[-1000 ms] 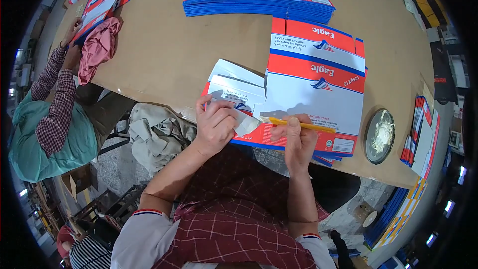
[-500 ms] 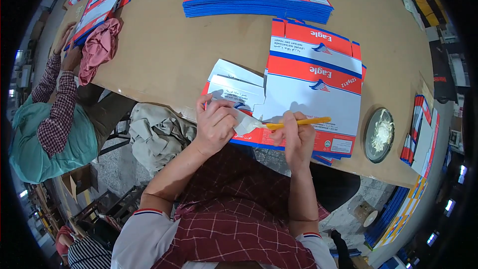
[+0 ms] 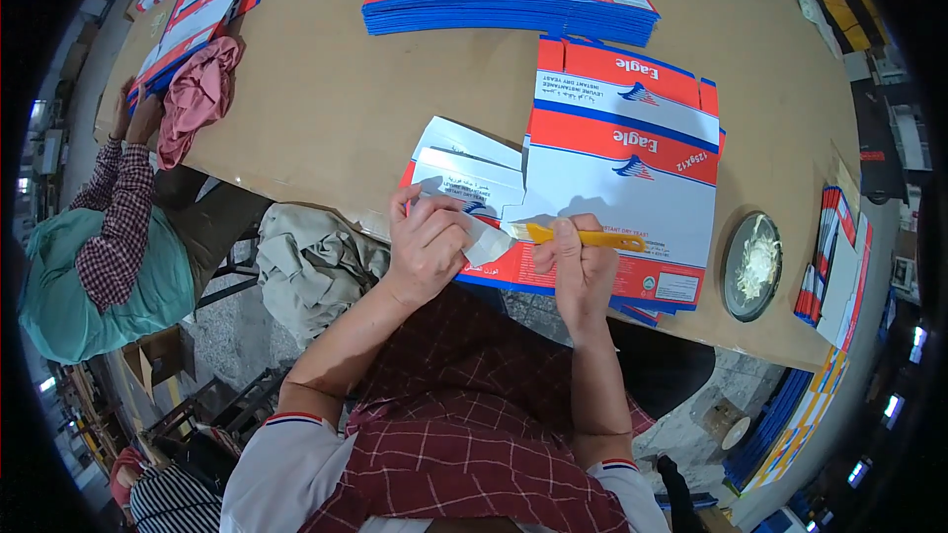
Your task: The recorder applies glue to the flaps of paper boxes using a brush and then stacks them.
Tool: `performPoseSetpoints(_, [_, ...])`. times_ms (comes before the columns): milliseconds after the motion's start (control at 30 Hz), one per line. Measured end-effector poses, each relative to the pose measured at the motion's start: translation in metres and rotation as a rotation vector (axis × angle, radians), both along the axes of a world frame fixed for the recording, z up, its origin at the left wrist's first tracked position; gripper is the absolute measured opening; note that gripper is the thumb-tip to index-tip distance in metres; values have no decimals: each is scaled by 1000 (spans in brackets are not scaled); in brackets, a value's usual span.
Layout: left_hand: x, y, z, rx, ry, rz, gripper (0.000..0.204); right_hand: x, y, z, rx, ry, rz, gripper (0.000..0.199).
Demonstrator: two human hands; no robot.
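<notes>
Flat carton point(image 3: 632, 207), printed in red, white and blue, lay at the near edge of the surface point(image 3: 316, 79), directly before the person, probably so that both hands could reach it easily. The left hand point(image 3: 430, 249) rested over its left part, fingers curled together on a pale flap point(image 3: 486, 245), the fingertips hidden; this grip probably kept the flap steady and exposed. The right hand point(image 3: 585, 271) had its fingers clamped on the yellow handle of a brush point(image 3: 620, 240), held nearly level, with the bristles pointing left at the flap; a hold near the bristle end would favour fine control. The dish point(image 3: 735, 281), bearing a pasty white substance point(image 3: 758, 268), stood just right of the carton, on the brush hand's side, presumably to spare reaching across. Beyond the carton, a neat stack of cartons point(image 3: 504, 18) sat farther off, leaving room for the hands.
</notes>
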State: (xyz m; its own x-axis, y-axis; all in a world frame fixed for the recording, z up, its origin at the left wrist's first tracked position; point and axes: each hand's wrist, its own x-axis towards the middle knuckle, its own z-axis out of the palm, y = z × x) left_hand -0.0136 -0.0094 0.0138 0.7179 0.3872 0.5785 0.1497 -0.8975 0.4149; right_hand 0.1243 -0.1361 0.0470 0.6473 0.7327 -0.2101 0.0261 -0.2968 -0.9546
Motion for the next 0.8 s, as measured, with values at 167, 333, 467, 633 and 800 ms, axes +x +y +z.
performPoseSetpoints(167, [-1,0,-2,2,-2,2,22,-6,-4,-10,259,-76,-46,23])
performPoseSetpoints(333, [-1,0,-2,-8,-8,-2,21,-8,-4,-5,111,-146,-1,20])
performPoseSetpoints(467, [-1,0,-3,-10,-13,-6,22,-10,-8,-13,289,-155,-93,17])
performPoseSetpoints(633, [-3,1,-6,-3,-19,-9,22,-10,-8,-8,141,-211,19,17])
performPoseSetpoints(800, [-2,1,-4,-3,-16,-8,22,-11,-6,-23,449,-195,-88,13])
